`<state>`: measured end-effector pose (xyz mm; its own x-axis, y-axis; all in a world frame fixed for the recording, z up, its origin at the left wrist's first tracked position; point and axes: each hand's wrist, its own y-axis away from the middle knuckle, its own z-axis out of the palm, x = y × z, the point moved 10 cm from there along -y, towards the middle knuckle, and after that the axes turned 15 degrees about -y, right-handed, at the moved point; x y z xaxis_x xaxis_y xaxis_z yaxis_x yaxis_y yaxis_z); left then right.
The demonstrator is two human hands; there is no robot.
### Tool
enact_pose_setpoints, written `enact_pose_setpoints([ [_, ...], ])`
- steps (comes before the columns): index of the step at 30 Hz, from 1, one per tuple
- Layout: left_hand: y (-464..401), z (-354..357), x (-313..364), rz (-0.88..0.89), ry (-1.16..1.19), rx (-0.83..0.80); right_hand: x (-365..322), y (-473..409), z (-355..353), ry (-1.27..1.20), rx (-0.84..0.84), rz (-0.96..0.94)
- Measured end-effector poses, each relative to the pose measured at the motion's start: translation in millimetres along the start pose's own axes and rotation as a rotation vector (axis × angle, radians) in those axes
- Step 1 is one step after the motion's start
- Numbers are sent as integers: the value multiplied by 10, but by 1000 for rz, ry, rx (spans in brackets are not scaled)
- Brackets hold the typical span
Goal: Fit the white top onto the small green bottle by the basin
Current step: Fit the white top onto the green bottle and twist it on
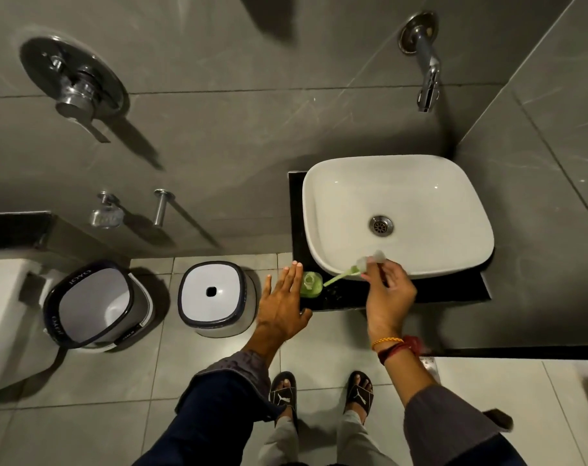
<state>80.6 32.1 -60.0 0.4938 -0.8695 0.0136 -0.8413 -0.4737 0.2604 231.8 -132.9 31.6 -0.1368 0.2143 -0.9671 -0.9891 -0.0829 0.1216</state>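
A small green bottle point(311, 284) stands uncapped on the black counter point(454, 290) at the basin's front left corner. My right hand point(388, 290) holds the white pump top point(370, 260) above the basin's front rim. The top's green-tinted tube point(338, 278) slants down towards the bottle's mouth without reaching it. My left hand point(284, 299) hovers with fingers spread just left of the bottle, at or close to its side, holding nothing.
The white basin point(323, 203) sits on the counter under a wall tap point(427, 79). On the floor to the left stand a white stool point(215, 294) and a bucket point(94, 304). A toilet point(0, 317) is at the far left.
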Motion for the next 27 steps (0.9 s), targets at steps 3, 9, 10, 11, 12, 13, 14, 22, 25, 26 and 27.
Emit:
enact_pose_setpoints([
  [3, -3, 16, 1, -12, 8, -11, -79, 146, 367, 73, -147, -67],
  [9, -5, 35, -4, -22, 20, -18, -62, 242, 646, 162, -274, -124],
  [10, -7, 38, -6, -25, 26, -14, -70, 252, 681, 178, -289, -136],
  [11, -12, 43, -4, -27, 33, -13, -90, 265, 715, 192, -304, -155],
  [12, -15, 48, 0, -28, 38, -15, -109, 271, 746, 201, -315, -173],
  [13, -15, 49, 3, -29, 41, -17, -126, 275, 777, 206, -326, -188],
  [14, -14, 53, 4, -31, 44, -19, -135, 275, 805, 212, -338, -203],
  [22, -6, 50, 2, -34, 53, -16, 52, 341, 899, 309, -445, -226],
  [25, -22, 70, 3, -27, 41, -22, 269, 393, 931, 389, -539, -193],
  [26, -25, 76, 3, -25, 37, -23, 359, 409, 929, 433, -566, -179],
  [27, -27, 82, 6, -21, 32, -23, 449, 422, 919, 484, -586, -164],
])
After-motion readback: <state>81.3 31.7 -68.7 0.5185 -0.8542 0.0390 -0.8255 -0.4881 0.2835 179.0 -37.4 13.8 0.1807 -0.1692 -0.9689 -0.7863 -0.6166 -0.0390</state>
